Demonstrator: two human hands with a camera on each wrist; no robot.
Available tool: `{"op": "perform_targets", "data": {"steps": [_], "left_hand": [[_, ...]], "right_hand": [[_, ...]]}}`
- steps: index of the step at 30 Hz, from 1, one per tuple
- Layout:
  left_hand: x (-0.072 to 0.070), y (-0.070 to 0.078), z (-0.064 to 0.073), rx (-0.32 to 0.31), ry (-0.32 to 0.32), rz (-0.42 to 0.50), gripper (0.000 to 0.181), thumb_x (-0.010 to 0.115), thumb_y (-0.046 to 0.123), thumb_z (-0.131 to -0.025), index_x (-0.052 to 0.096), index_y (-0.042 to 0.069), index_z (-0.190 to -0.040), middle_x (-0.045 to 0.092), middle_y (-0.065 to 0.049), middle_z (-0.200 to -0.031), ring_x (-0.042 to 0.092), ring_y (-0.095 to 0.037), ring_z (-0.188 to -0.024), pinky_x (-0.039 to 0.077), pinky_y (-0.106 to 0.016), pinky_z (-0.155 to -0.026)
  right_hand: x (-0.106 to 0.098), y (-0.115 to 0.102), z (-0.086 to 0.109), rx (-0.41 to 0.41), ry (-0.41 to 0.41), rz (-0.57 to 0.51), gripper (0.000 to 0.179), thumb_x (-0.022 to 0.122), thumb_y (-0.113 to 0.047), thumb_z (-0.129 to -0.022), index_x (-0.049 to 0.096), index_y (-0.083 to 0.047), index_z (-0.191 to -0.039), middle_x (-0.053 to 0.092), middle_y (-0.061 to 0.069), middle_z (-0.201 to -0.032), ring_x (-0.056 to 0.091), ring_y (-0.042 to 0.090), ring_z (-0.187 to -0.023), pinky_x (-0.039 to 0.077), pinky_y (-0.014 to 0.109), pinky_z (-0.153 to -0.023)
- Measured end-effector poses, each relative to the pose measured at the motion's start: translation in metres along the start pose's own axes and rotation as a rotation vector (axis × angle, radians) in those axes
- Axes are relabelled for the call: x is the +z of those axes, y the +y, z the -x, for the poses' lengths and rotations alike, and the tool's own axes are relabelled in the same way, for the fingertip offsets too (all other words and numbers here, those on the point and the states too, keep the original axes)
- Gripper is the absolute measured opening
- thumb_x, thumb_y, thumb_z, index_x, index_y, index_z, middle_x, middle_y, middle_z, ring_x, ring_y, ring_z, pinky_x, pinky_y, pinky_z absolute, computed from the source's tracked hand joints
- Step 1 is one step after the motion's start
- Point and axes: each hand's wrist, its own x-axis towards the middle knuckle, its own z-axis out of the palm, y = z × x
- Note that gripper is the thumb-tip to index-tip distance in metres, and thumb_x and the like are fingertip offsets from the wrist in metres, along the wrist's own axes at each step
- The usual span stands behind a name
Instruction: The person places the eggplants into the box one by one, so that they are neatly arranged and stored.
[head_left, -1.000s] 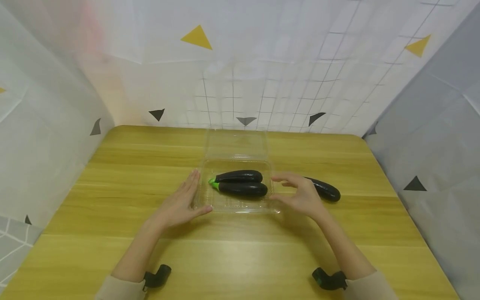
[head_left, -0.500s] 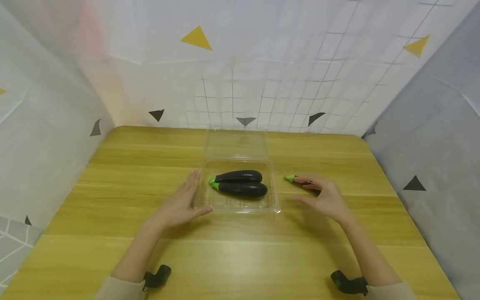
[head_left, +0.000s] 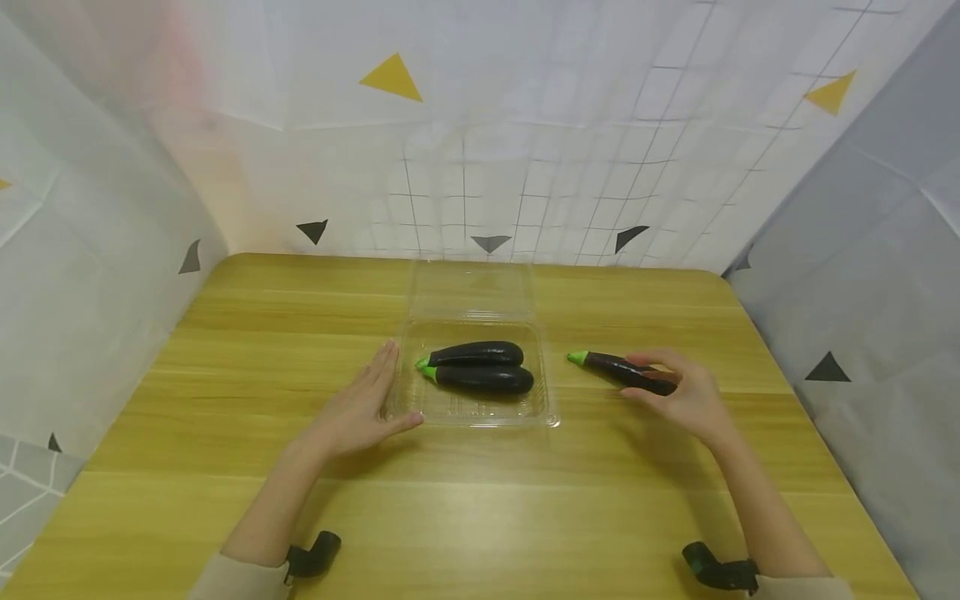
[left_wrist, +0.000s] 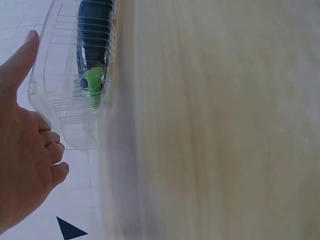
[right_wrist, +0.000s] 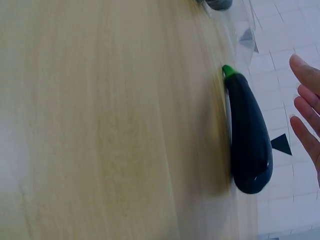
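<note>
Two dark eggplants, an upper one and a lower one, lie side by side in a clear plastic container, green stems to the left. Its transparent lid is folded back behind it. My left hand rests along the container's left side, thumb at the front corner. To the right, a third eggplant lies on the table, stem toward the container. My right hand hovers over its thick end, thumb and fingers spread. The right wrist view shows a gap between those fingers and the eggplant.
Everything stands on a wooden table. White sheeting with triangles and grid lines hangs behind it and at both sides. A black wrist mount is on the left forearm and another black mount on the right.
My right hand has moved right, from the container's right edge to above the loose eggplant, uncovering its stem end. The left hand, the container and the eggplants stay put.
</note>
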Motion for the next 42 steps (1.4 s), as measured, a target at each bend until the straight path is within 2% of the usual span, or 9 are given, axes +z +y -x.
{"op": "perform_targets", "data": {"steps": [4,12,14,19,23,27,33,36,42], "left_hand": [[0.001,-0.001,0.000,0.000,0.003,-0.002,0.107,0.057,0.062,-0.087,-0.007,0.007,-0.154,-0.008,-0.011,-0.160,-0.002,-0.024,-0.146,0.012,-0.046,-0.117],[0.000,-0.001,0.001,0.001,0.002,-0.004,0.107,0.055,0.064,-0.087,-0.007,0.008,-0.154,-0.008,-0.010,-0.160,0.000,-0.027,-0.146,0.014,-0.048,-0.116],[0.000,0.000,0.002,0.000,0.002,0.001,0.107,0.055,0.064,-0.087,-0.007,0.008,-0.154,-0.008,-0.010,-0.160,0.000,-0.027,-0.146,0.014,-0.048,-0.116],[-0.001,0.001,0.002,-0.002,0.004,-0.001,0.107,0.055,0.064,-0.087,-0.006,0.008,-0.154,-0.007,-0.010,-0.161,0.000,-0.027,-0.146,0.015,-0.048,-0.116],[0.000,0.001,0.001,-0.004,0.005,-0.003,0.107,0.056,0.063,-0.087,-0.006,0.008,-0.154,-0.007,-0.011,-0.161,0.000,-0.028,-0.146,0.015,-0.049,-0.116],[0.000,0.000,0.001,-0.007,0.002,-0.009,0.107,0.055,0.064,-0.087,-0.006,0.008,-0.154,-0.007,-0.011,-0.161,0.000,-0.027,-0.146,0.015,-0.048,-0.116],[0.000,0.000,0.000,-0.001,0.001,-0.009,0.107,0.055,0.065,-0.087,-0.006,0.007,-0.154,-0.007,-0.012,-0.161,-0.002,-0.025,-0.146,0.013,-0.047,-0.116],[0.000,-0.001,-0.001,0.006,0.000,-0.017,0.107,0.055,0.065,-0.087,-0.005,0.006,-0.154,-0.006,-0.012,-0.161,-0.002,-0.024,-0.147,0.012,-0.046,-0.117],[0.000,-0.002,0.000,0.005,0.001,-0.020,0.108,0.054,0.067,-0.086,-0.004,0.005,-0.154,-0.006,-0.012,-0.161,-0.003,-0.023,-0.147,0.011,-0.045,-0.117]], "right_hand": [[-0.003,0.004,0.002,0.017,0.009,0.007,0.045,0.082,0.012,-0.065,0.067,0.008,-0.106,0.066,0.026,-0.103,0.062,0.005,-0.098,0.051,0.014,-0.081],[-0.009,0.007,0.004,0.117,0.002,0.084,0.041,0.082,0.005,-0.071,0.067,0.005,-0.108,0.066,0.024,-0.107,0.062,0.016,-0.100,0.046,0.009,-0.085],[-0.010,0.013,0.005,0.129,-0.006,0.099,0.041,0.082,0.004,-0.071,0.067,0.004,-0.109,0.066,0.024,-0.108,0.062,0.015,-0.101,0.048,0.012,-0.086],[-0.008,0.044,0.008,0.146,-0.019,0.119,0.044,0.083,-0.001,-0.072,0.067,0.001,-0.113,0.067,0.018,-0.111,0.061,0.020,-0.103,0.051,0.029,-0.090],[-0.007,0.061,0.011,0.165,-0.031,0.131,0.045,0.084,-0.008,-0.073,0.067,-0.003,-0.114,0.068,0.013,-0.110,0.061,0.025,-0.102,0.051,0.033,-0.090],[-0.007,0.068,0.013,0.190,-0.046,0.155,0.044,0.084,-0.016,-0.074,0.068,-0.004,-0.113,0.068,0.011,-0.110,0.061,0.030,-0.104,0.049,0.044,-0.091],[-0.008,0.072,0.016,0.213,-0.060,0.236,0.042,0.084,-0.016,-0.075,0.069,-0.005,-0.113,0.066,0.016,-0.113,0.059,0.042,-0.106,0.048,0.056,-0.088],[-0.008,0.074,0.017,0.216,-0.066,0.273,0.042,0.084,-0.015,-0.075,0.068,-0.006,-0.114,0.064,0.018,-0.115,0.059,0.046,-0.104,0.049,0.058,-0.085],[-0.007,0.077,0.017,0.200,-0.086,0.307,0.043,0.082,-0.012,-0.077,0.067,-0.007,-0.116,0.063,0.017,-0.117,0.060,0.043,-0.104,0.051,0.057,-0.082]]}}
